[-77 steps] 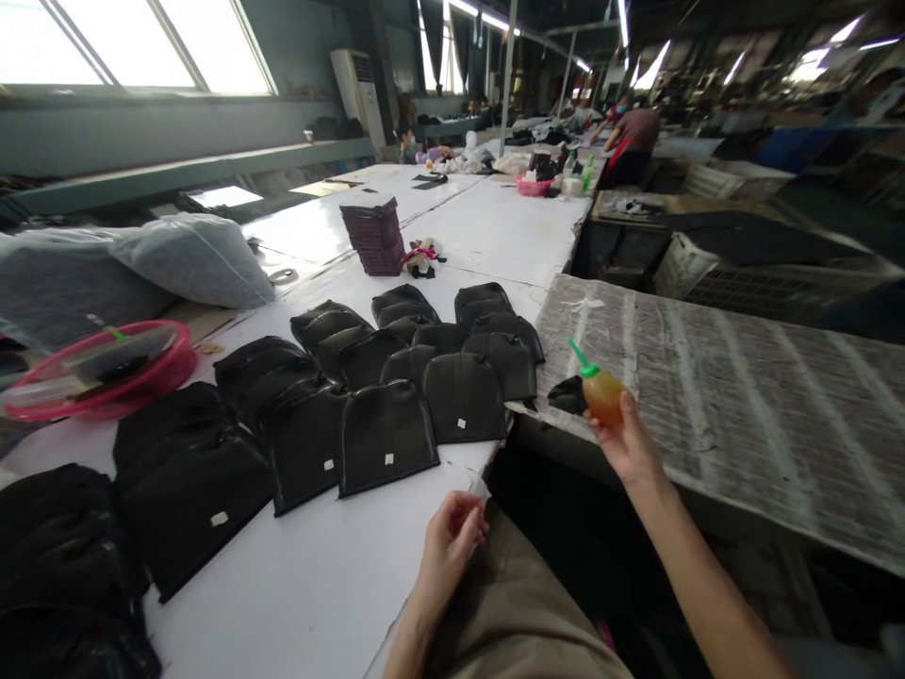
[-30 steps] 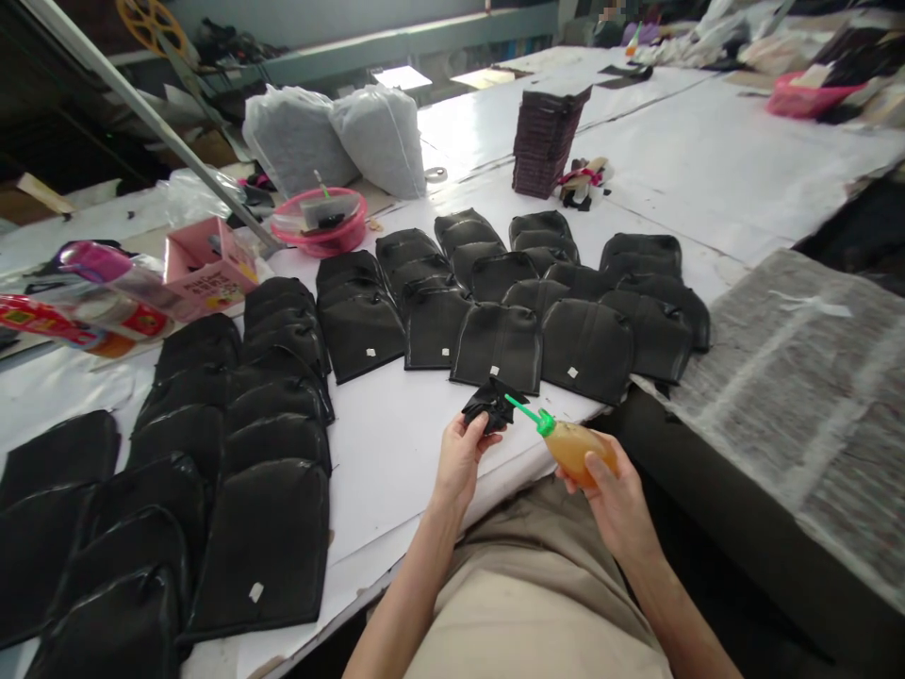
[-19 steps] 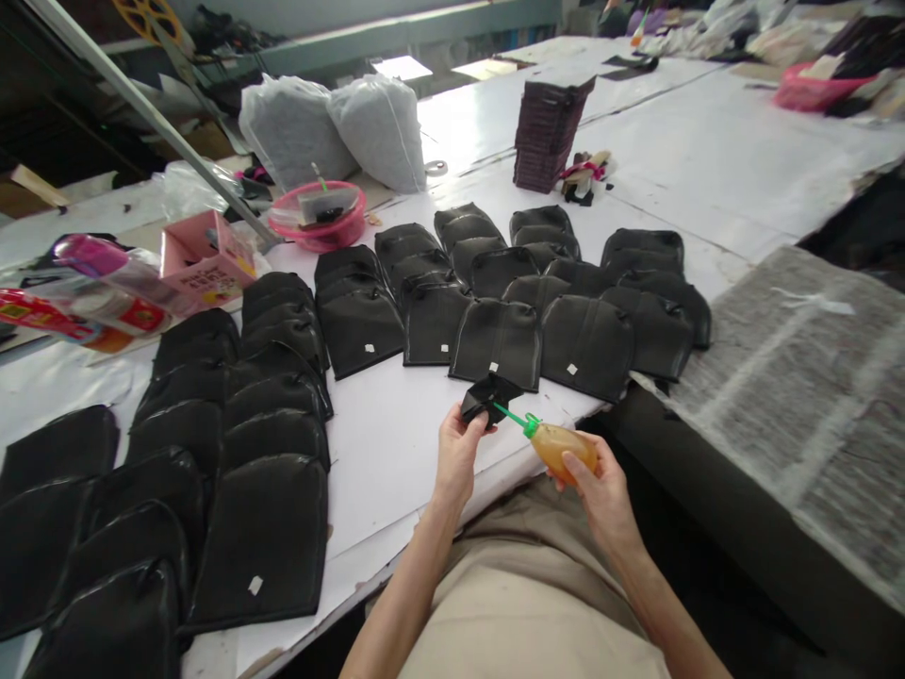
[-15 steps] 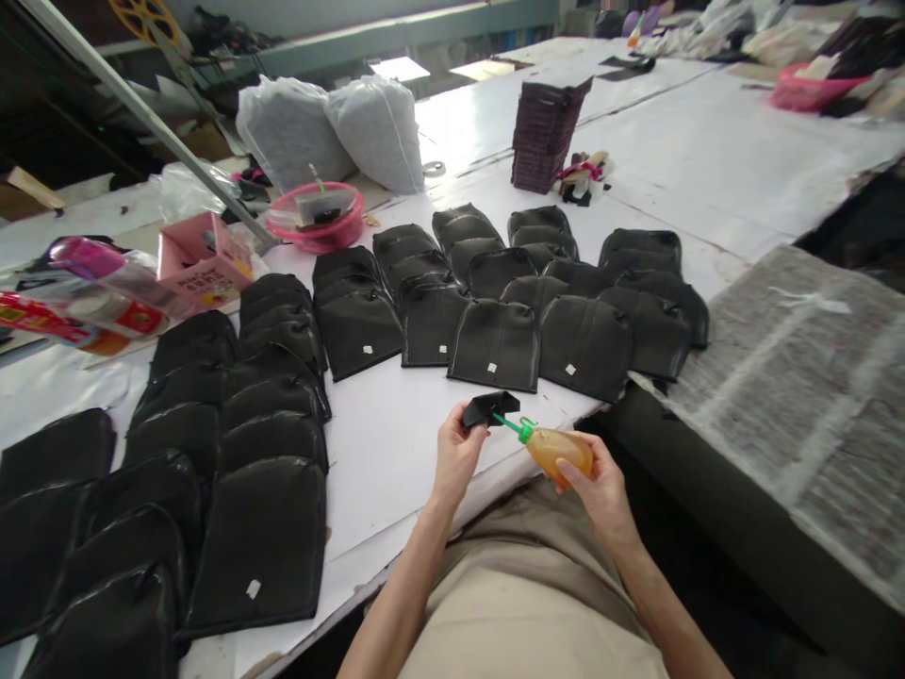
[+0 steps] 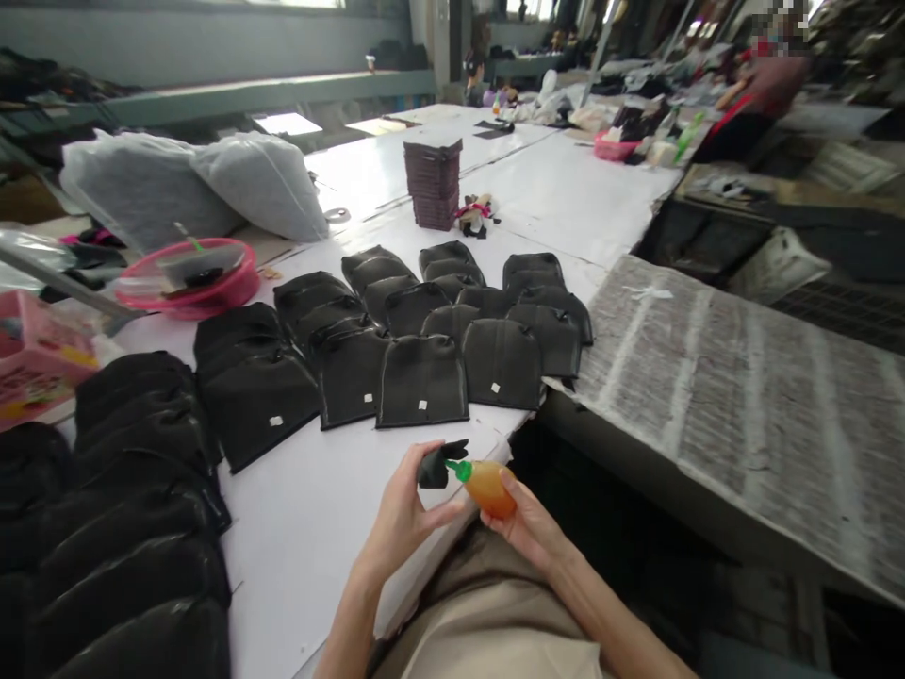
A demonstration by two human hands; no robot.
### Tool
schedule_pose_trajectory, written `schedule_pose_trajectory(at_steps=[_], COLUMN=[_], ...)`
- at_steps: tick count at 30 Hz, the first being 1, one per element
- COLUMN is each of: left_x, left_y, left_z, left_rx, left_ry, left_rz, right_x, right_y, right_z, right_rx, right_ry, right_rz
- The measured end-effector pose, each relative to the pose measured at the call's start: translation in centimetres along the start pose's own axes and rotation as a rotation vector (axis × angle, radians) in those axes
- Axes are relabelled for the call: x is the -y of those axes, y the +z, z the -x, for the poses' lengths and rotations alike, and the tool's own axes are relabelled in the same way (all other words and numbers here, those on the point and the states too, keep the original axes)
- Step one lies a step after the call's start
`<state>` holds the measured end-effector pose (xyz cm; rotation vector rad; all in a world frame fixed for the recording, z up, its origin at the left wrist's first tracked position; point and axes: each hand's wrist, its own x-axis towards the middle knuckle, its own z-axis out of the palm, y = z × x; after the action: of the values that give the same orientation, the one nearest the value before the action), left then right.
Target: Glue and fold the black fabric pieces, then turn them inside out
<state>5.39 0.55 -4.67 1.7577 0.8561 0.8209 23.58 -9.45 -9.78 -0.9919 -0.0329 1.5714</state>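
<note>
Near the table's front edge, my left hand (image 5: 404, 514) holds a small folded black piece (image 5: 433, 468) between its fingers, the thumb spread below it. My right hand (image 5: 527, 523) is wrapped round a squeeze bottle of orange liquid (image 5: 489, 487) with a green cap. The bottle lies tilted, its green nozzle pointing left at the black piece; whether the tip touches it I cannot tell. Beyond my hands, black fabric pieces (image 5: 422, 377) lie in overlapping rows on the white table (image 5: 297, 528), several with small white tags.
At the left are a pink basket (image 5: 244, 283), a pink box (image 5: 42, 363) and stuffed plastic bags (image 5: 261, 184). A dark folded stack (image 5: 433, 184) stands farther back. To the right is a grey striped cloth (image 5: 735, 377). A person (image 5: 770, 90) is at the far right.
The view has swung to the right and up, bringing the person into sight. The black piece is held differently, my left thumb now off it, and the bottle has tilted less steeply.
</note>
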Motion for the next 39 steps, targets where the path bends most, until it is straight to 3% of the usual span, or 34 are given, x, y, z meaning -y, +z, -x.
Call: schedule_pose_trajectory(at_steps=[6,10,14,19,23,25,27,29,30,31,33,35,37,39], left_x=[-1.0,-2.1,-2.6,-2.3,-1.8,-1.7,-1.8,-2.0,-2.1,-2.2,-2.0,-1.5,-0.7,-0.2], left_y=[0.2,0.7,0.6,0.0,-0.8,-2.1,-4.4,-7.0,-8.1,-8.8,-8.9,-7.3,-5.0,-3.1], left_z=[-1.4,-1.8,-1.9,-2.1,-2.1,-2.1,-2.2,-2.5,-2.6,-2.6,-2.6,-2.2,-1.7,-1.2], left_rx=[-0.123,-0.132,-0.148,-0.222,-0.192,-0.184,-0.369,-0.69,-0.792,-0.795,-0.511,-0.234,-0.136,-0.113], left_ry=[-0.091,-0.06,-0.021,0.02,0.12,0.101,0.027,-0.045,-0.065,-0.081,-0.165,-0.243,-0.251,-0.232], left_rz=[0.099,0.038,-0.031,-0.221,-0.408,-0.419,-0.378,-0.322,-0.314,-0.331,-0.353,-0.291,-0.163,-0.037], right_x=[0.4,0.5,0.5,0.2,0.3,0.6,1.0,1.4,1.5,1.7,2.1,2.3,2.3,2.2], right_y=[-0.3,-0.1,0.2,1.7,2.8,2.5,1.5,0.2,-0.4,-0.9,-1.1,-0.4,0.6,1.3], right_z=[0.1,0.9,1.9,2.9,3.5,3.7,4.0,4.2,4.3,4.4,4.3,4.1,3.7,3.4], right_rx=[0.023,0.049,0.16,0.308,0.274,0.269,0.249,0.181,0.139,0.115,0.153,0.25,0.309,0.317], right_ry=[-0.04,-0.019,-0.04,-0.195,-0.22,-0.195,-0.153,-0.111,-0.102,-0.102,-0.12,-0.133,-0.135,-0.138], right_rz=[-0.002,0.004,0.071,0.2,0.253,0.258,0.253,0.21,0.175,0.143,0.116,0.129,0.158,0.187])
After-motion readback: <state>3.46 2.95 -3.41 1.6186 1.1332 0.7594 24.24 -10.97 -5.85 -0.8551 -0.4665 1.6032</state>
